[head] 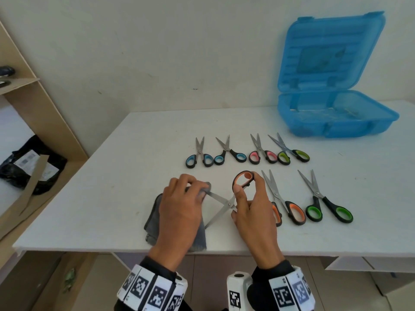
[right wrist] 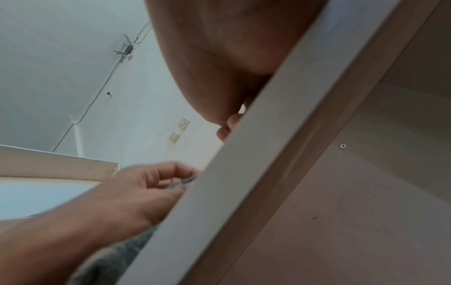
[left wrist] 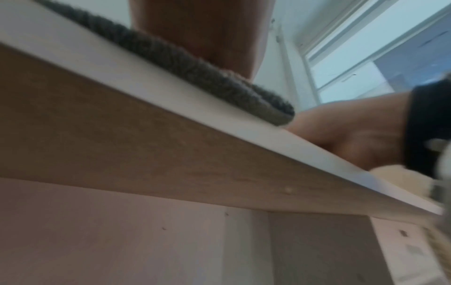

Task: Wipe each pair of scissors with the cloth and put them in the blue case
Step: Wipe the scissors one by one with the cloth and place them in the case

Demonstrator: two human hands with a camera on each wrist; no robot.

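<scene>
Your right hand (head: 251, 212) holds the orange-handled scissors (head: 226, 199) open by one handle loop, thumb and fingers (head: 239, 194) curled round it, at lower centre of the head view. Blades splayed, presumably so each edge gets wiped separately. Your left hand (head: 179, 209) pinches a fold of the grey cloth (head: 152, 223) round the upper blade; the rest of the cloth lies flat on the tabletop (head: 112, 176) at the near edge, under your wrist. The blue case (head: 336, 122) sits open at upper right, apparently holding no scissors. Six more pairs lie in two rows between you and it, handles toward you for easy pickup.
</scene>
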